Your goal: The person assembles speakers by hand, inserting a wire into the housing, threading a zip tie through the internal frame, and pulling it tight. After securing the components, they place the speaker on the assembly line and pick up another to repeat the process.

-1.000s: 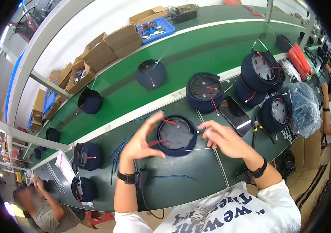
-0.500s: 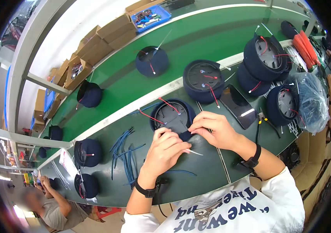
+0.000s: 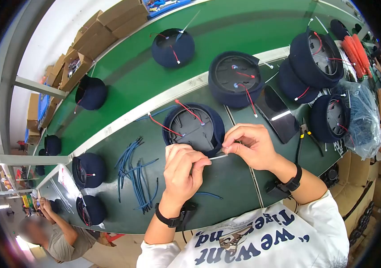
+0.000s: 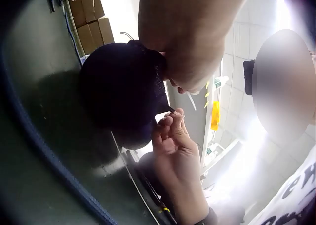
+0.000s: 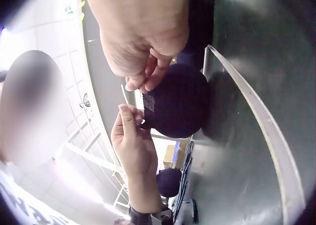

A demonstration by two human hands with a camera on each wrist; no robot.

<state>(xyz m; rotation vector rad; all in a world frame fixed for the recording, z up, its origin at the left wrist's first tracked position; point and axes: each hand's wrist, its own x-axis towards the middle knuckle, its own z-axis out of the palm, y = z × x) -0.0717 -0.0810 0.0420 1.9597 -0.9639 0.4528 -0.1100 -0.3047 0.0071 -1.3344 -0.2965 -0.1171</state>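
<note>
A round navy fabric-covered housing lies on the bench with its black plastic inside facing up and two red wires hanging over its far rim. At its near rim, my left hand pinches a thin white cable tie, which spans toward the other hand. My right hand pinches the edge of the fabric cover, beside the tie. In the left wrist view, the right fingertips hold a dark tip of fabric drawn out from the rim. The right wrist view has the tie sticking up past the left thumb.
Similar housings stand beyond and to both sides. Blue cords lie at the left. A phone, pliers and a clear plastic bag are at the right. Another person sits at the far left.
The left hand, earlier open beside the housing, came to its near rim and took the cable tie from the right hand. The right hand moved onto the fabric edge. The tie now points right.
</note>
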